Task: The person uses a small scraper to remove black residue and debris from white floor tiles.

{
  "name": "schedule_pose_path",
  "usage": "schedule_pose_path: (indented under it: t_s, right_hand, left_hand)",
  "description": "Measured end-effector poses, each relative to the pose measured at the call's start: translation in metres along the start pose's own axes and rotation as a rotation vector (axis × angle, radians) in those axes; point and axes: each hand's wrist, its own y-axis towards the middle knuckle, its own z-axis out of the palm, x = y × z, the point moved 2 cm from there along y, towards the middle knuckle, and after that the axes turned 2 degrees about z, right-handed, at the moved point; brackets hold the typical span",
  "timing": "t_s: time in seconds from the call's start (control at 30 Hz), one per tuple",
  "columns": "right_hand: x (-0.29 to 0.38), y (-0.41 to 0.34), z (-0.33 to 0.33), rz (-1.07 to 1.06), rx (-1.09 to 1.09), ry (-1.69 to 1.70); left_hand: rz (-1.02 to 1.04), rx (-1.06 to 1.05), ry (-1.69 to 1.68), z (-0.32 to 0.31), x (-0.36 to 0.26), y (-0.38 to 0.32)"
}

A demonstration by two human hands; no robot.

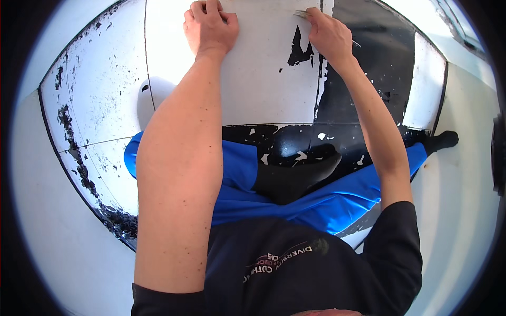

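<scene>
My right hand [331, 36] grips a metal fork [301, 14], its tines poking out to the left beyond the thumb side. A bit of the handle shows past the other edge of the hand. Beneath it lies the seam between a white tile [265, 83] and a black-coated strip [367, 67] of the floor. Just left of the wrist, a jagged black patch [300, 49] remains on the white tile. My left hand [211, 27] leans on the white floor with its fingers bent under. Its fingertips are hidden, so whether it holds anything is unclear.
My legs in blue trousers [237, 197] are folded in front of me, with a black-socked foot [296, 173] over a dark band of flooring [276, 134]. Dark flakes [118, 221] lie along the left floor edge. Pale walls [466, 177] rise at both sides.
</scene>
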Motion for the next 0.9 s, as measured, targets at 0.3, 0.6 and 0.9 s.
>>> schedule_pose_path:
  t_s: [0.3,0.6,0.9]
  right_hand:
    - [0.009,-0.016,0.000,0.023,0.091,0.014]
    - [0.005,-0.011,0.003,0.016,0.072,-0.048]
    - [0.003,-0.018,0.005,-0.003,0.030,0.011]
  left_hand:
    - [0.011,0.007,-0.042,-0.016,-0.008,0.000]
    - [0.068,-0.051,-0.055,-0.023,-0.012,-0.001]
    - [0.076,-0.061,-0.068,-0.022,-0.011,-0.001]
